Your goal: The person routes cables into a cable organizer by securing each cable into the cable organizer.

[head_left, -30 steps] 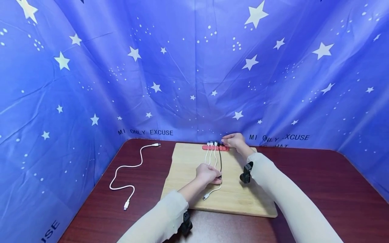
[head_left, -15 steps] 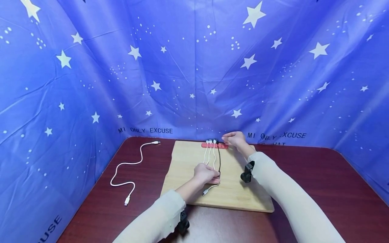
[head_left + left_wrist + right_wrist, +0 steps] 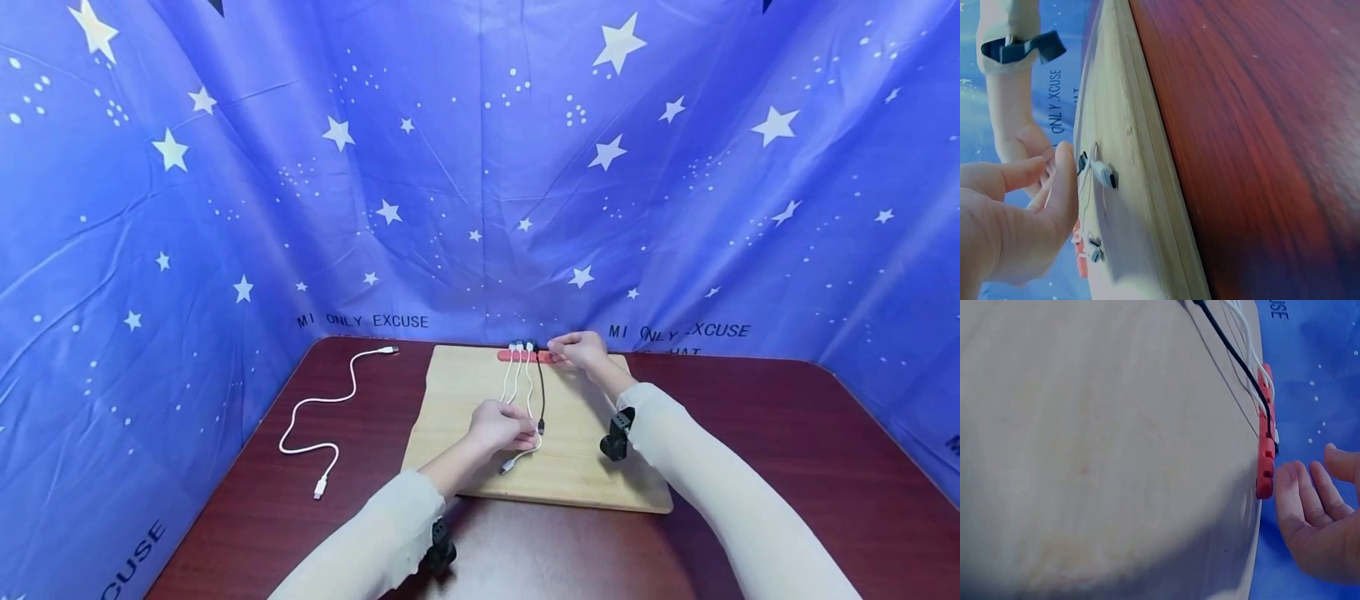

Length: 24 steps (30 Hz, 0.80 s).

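Note:
A red cable organizer (image 3: 517, 356) lies along the far edge of the wooden board (image 3: 592, 450). Several white cables (image 3: 529, 383) and one black cable (image 3: 1229, 347) run through its slots, their plugs at the back. My left hand (image 3: 501, 427) hovers over the board beside the black cable's near end (image 3: 541, 426). In the left wrist view, thumb and fingers stand apart with nothing pinched; a white connector (image 3: 1105, 175) lies just beyond them. My right hand (image 3: 1322, 512) is by the organizer's right end, fingers loosely bent, holding nothing.
Another white cable (image 3: 307, 401) lies in curves on the dark red table (image 3: 750, 450), left of the board. A blue star-printed curtain (image 3: 450, 167) hangs close behind the board and along the sides. Each wrist carries a small black camera (image 3: 618, 435).
My left hand has let go of the black cable's near end and drawn slightly left, leaving that end exposed. The right hand stays by the organizer. The head view has shifted a little.

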Motion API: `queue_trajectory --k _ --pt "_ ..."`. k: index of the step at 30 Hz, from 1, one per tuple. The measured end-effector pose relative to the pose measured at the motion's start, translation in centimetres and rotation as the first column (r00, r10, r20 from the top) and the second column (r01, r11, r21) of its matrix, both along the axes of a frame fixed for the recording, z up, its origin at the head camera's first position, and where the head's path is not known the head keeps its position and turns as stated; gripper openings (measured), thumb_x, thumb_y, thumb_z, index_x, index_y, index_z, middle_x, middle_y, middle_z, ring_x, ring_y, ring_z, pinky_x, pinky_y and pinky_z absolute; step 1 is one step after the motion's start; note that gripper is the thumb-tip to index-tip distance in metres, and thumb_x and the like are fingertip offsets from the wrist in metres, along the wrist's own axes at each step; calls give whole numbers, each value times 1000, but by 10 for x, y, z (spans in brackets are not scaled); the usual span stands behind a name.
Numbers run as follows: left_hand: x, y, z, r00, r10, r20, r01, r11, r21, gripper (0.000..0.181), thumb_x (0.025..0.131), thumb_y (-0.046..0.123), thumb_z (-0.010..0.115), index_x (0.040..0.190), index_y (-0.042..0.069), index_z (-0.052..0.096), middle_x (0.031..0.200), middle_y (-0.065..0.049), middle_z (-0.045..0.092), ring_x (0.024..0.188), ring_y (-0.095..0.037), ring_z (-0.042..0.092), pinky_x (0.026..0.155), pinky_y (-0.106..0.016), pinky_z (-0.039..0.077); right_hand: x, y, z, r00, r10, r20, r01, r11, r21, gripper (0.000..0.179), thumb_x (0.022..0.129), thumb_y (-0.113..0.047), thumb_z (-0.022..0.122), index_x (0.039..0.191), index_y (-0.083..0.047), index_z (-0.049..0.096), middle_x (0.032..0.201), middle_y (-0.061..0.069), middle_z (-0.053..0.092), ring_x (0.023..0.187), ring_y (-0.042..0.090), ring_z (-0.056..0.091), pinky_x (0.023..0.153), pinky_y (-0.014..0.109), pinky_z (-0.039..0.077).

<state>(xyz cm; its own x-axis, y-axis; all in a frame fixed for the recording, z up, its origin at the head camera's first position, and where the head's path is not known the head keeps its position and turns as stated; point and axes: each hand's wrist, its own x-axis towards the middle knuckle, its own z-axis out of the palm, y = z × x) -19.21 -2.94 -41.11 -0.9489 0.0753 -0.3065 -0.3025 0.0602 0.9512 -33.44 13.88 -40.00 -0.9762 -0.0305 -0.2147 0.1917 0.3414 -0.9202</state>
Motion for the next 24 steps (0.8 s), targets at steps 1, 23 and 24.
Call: queue_trajectory --k 1,23,24 --pt "0 -2 0 1000 -1 -9 1 1000 -2 15 84 -4 64 97 -12 67 82 -26 72 57 -10 65 63 -28 61 2 0 0 1000 7 -2 -7 1000 -9 35 91 -11 65 120 8 61 112 24 68 89 24 72 91 36 57" --pt "-2 -55 10 987 64 -145 -77 993 -88 20 87 4 66 104 -7 69 90 -20 74 65 -8 67 67 -27 61 33 -4 -7 999 30 -18 -30 999 -24 35 90 -14 66 119 6 62 103 20 73 71 12 70 80 31 61" --pt "-2 -58 10 986 66 -151 -81 992 -93 20 88 4 66 104 -7 69 90 -20 74 66 -9 67 67 -27 61 35 -4 -6 999 38 -19 -38 999 -28 36 91 -14 66 120 6 61 103 20 73 72 12 70 80 32 60"
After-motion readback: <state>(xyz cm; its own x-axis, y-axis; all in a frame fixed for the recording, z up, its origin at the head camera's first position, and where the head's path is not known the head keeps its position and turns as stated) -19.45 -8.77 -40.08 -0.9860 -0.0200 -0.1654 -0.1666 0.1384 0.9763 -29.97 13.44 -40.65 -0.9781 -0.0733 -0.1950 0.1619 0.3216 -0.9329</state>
